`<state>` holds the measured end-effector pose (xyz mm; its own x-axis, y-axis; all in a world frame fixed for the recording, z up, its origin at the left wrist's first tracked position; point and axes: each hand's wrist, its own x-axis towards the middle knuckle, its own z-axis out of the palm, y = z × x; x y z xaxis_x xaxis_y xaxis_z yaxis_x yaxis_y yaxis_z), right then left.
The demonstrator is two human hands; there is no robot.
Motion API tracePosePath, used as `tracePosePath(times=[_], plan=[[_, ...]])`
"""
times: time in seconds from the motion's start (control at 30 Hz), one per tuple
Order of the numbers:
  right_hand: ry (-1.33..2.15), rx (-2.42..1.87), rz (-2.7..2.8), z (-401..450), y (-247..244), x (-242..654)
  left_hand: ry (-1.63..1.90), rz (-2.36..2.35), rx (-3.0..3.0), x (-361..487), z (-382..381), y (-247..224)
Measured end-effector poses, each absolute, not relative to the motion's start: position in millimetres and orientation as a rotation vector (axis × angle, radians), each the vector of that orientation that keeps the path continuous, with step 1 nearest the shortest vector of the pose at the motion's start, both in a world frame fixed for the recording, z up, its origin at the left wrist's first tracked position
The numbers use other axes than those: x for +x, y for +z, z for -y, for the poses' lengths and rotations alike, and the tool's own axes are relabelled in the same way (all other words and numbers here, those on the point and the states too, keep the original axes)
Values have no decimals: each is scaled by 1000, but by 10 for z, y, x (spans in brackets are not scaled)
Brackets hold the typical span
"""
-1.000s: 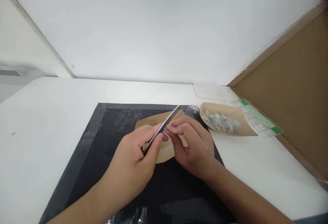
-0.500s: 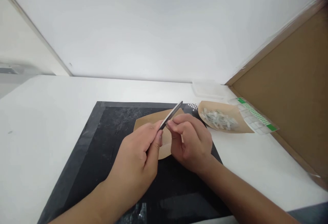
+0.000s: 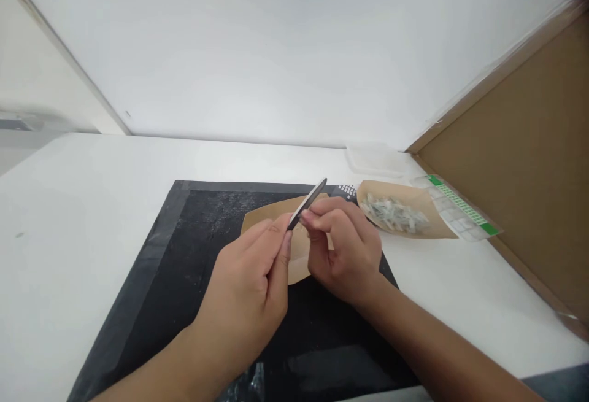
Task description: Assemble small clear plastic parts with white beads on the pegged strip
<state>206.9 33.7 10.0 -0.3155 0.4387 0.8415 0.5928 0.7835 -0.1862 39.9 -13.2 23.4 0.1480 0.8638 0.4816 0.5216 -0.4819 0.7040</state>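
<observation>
My left hand (image 3: pixel 251 282) is closed on a slim, flat strip (image 3: pixel 309 202) with a pale face and a dark edge, thumb and fingers at its lower end. The strip slants up and away to the right. Against its side, my right hand (image 3: pixel 345 245) is closed in a pinch, and whatever its fingertips may hold is too small to make out. Below both hands lies a brown paper tray (image 3: pixel 299 270) on a black mat (image 3: pixel 197 248). The hands cover much of this tray, so its contents are mostly hidden.
Right of the mat sits another brown paper tray (image 3: pixel 444 227) with many small clear pieces (image 3: pixel 398 213). Beside it lies a clear plastic case with a green strip (image 3: pixel 462 202). Tiny white squares (image 3: pixel 347 191) dot the mat's far corner. A cardboard panel (image 3: pixel 515 119) stands at right.
The hands and strip keep almost the same pose. My right fingertips have shifted slightly along the strip, and the view has moved a little.
</observation>
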Motion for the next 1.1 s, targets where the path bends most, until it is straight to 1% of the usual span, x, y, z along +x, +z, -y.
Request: tracePosePath(times=[0.13, 0.23, 0.33, 0.47, 0.6, 0.73, 0.83, 0.97, 1.1], plan=[[-189, -765, 2031, -344, 92, 2073, 1284, -1322, 2080, 403, 120, 220], [-259, -794, 1973, -352, 97, 2074, 1304, -1339, 2077, 406, 124, 226], [-227, -791, 2022, -360, 117, 2075, 1276, -1354, 2076, 407, 138, 240], [-278, -836, 1957, -372, 137, 2078, 1266, -1349, 2059, 410, 140, 245], [-234, -830, 2044, -384, 139, 2083, 1253, -1359, 2039, 415, 115, 258], [-329, -880, 1985, -376, 144, 2091, 1258, -1375, 2013, 415, 122, 285], [-327, -855, 2049, -360, 138, 2096, 1271, -1375, 2041, 409, 147, 271], [-365, -874, 1931, -376, 136, 2111, 1315, -1346, 2052, 408, 164, 254], [-216, -844, 2029, -391, 130, 2115, 1256, -1353, 2025, 399, 157, 277]])
